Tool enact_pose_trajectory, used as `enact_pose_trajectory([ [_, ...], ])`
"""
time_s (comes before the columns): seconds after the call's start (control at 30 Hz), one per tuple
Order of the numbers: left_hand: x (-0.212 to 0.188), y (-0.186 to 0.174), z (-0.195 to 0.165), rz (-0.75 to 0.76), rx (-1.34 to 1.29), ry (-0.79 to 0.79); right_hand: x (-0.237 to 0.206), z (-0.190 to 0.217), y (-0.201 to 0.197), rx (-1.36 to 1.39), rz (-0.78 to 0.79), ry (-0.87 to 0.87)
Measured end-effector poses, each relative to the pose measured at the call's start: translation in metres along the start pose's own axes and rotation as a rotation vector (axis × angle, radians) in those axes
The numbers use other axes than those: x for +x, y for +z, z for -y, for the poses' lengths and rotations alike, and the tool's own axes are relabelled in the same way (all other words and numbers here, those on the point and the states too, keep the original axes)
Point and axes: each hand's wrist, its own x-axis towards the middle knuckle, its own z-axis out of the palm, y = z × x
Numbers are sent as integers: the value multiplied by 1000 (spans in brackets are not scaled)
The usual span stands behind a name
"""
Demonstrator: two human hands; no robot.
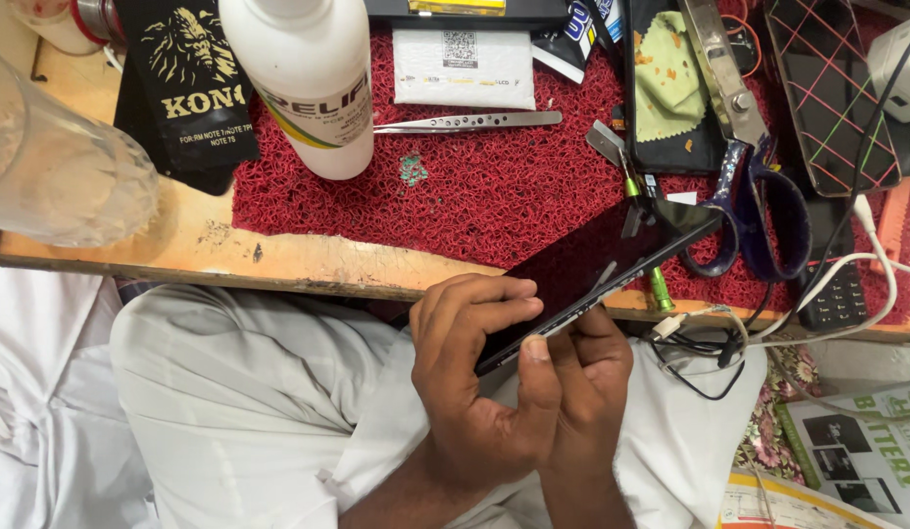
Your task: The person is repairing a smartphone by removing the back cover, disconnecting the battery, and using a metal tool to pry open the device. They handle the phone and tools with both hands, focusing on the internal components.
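Fingers of left hand (474,382) and right hand (587,377) gripping black phone (597,264) (tilted), above lap

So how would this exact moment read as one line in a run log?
left hand: holds dark phone | right hand: supports phone underneath | nearby: scissors, tweezers, white bottle

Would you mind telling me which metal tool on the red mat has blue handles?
The scissors at the mat's right; the tweezers by the white bottle are bare metal.
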Motion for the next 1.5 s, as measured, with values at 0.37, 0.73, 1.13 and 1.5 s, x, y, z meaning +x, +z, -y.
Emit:
enact_pose_trajectory([
  [0.37,2,1,-2,-2,-12,-37,4,5,7,-24,-106,46],
  [0.73,18,-6,-3,43,-210,-222,26,32,16,-116,21,100],
  [1.13,49,-29,6,351,-414,-99,31,25,5,165,69,151],
  [1.5,71,-31,-43,663,-93,-373,31,41,5,260,44,156],
])
